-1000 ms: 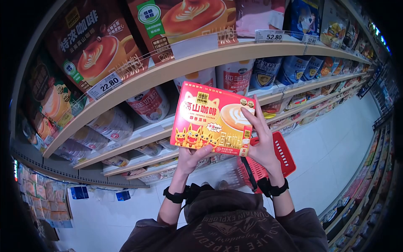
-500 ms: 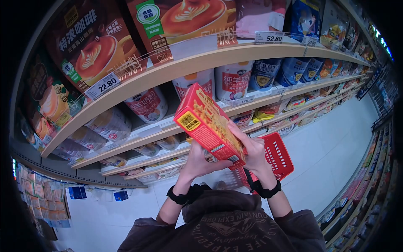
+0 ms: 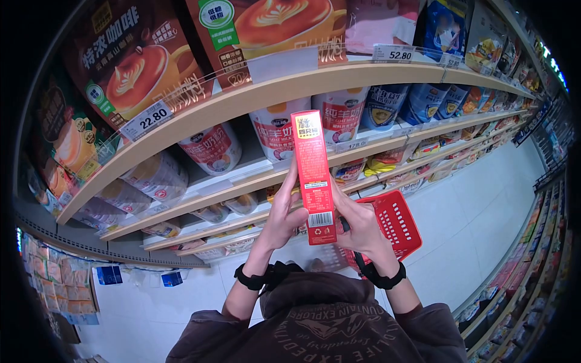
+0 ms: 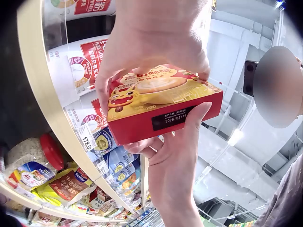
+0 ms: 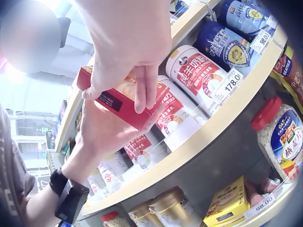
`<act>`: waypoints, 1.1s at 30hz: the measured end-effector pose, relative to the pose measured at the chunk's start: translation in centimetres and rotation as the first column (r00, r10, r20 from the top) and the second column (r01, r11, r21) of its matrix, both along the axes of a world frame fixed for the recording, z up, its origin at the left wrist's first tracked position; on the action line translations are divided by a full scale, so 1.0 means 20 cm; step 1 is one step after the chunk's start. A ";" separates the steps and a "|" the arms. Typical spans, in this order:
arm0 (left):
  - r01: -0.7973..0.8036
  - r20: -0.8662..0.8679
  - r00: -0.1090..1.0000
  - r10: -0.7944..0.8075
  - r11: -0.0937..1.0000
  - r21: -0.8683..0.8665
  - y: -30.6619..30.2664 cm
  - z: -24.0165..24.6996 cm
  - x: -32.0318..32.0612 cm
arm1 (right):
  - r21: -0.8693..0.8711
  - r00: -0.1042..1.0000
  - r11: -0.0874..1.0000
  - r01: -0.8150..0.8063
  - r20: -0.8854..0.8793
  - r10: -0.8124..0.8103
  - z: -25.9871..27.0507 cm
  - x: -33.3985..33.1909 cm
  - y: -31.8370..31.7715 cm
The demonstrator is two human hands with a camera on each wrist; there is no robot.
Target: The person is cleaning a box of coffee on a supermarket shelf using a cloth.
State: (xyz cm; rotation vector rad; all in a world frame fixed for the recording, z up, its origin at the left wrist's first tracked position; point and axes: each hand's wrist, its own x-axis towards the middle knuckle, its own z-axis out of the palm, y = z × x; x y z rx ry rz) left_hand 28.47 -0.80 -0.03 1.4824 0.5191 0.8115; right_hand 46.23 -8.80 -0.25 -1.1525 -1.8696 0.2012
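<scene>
A red coffee box [image 3: 315, 181] stands nearly upright in the head view, a narrow printed side with a barcode facing up. My left hand [image 3: 282, 215] grips it from the left and my right hand [image 3: 362, 222] from the right. In the left wrist view the box [image 4: 165, 116] shows its end with a black date panel, the left hand [image 4: 158, 42] over it and the right hand [image 4: 173, 163] below. The right wrist view has the right hand [image 5: 128, 52] above the box [image 5: 120, 106], fingers on its face.
A curved shelf edge [image 3: 254, 94] runs across in front, with coffee packs above and white-red cans [image 3: 272, 130] below. A red basket [image 3: 396, 227] is at the right, above the floor [image 3: 478, 212]. Another shelf lines the far right.
The box has turned from its large front face to its narrow side and swung from a slant to nearly upright. Both hands have shifted to its two sides.
</scene>
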 end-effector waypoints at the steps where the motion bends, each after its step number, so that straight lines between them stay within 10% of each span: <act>1: 0.004 -0.006 1.000 -0.004 1.000 0.009 0.00 0.00 0.00 | 0.016 1.000 1.000 0.009 0.003 -0.009 -0.01 0.00 0.00; 26: 0.001 -0.011 1.000 0.001 0.978 0.210 0.04 -0.02 -0.02 | 0.065 0.998 0.998 0.009 -0.065 -0.004 -0.02 -0.01 0.00; 33: -0.242 -0.058 0.955 0.293 0.873 0.423 0.00 0.07 0.03 | -0.062 0.998 0.998 -0.033 -0.058 0.030 0.07 -0.01 -0.02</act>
